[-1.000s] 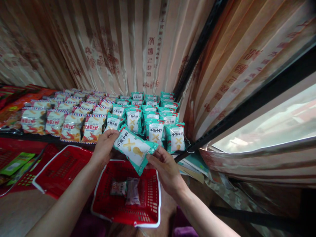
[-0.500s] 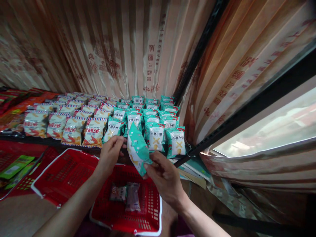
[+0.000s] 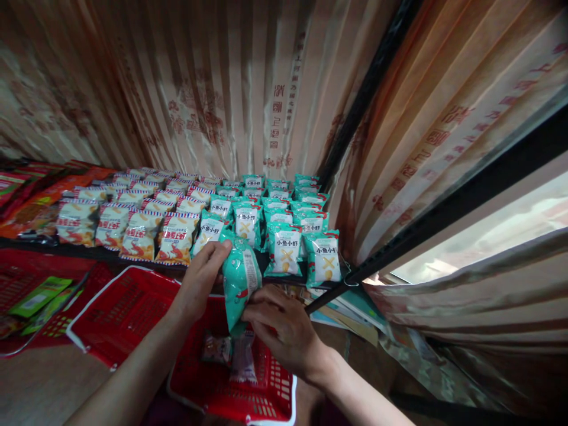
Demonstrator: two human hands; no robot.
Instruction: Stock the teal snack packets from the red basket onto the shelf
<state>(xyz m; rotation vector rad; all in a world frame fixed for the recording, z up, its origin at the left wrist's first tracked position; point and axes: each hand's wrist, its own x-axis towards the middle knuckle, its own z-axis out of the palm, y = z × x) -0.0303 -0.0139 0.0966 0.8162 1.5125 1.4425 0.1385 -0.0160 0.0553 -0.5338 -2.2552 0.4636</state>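
Note:
A teal snack bag [image 3: 237, 284] hangs between my hands above a red basket, its printed side strip facing me. My left hand [image 3: 202, 275] grips its upper left edge, thumb near the top. Along the lower right edge, the curled fingers of my right hand [image 3: 286, 328] pinch the bag. Just beyond it, rows of matching teal-and-white snack bags [image 3: 284, 249] stand on a dark shelf [image 3: 297, 277], with a gap in the front row behind the held bag. Two small wrapped snacks [image 3: 243, 361] lie in the red basket [image 3: 279, 378] below.
White snack bags with striped tops [image 3: 177, 236] fill the shelf's middle, and orange packets [image 3: 48, 204] lie farther left. Another red basket [image 3: 128, 307] sits at left, near green packets [image 3: 39, 296]. A black post [image 3: 355, 130] and pleated curtains [image 3: 231, 89] border the shelf.
The teal bag has turned so that its side strip faces me and sits slightly lower. My left hand has closed onto its upper edge; before, it was beside the bag. The view has shifted slightly.

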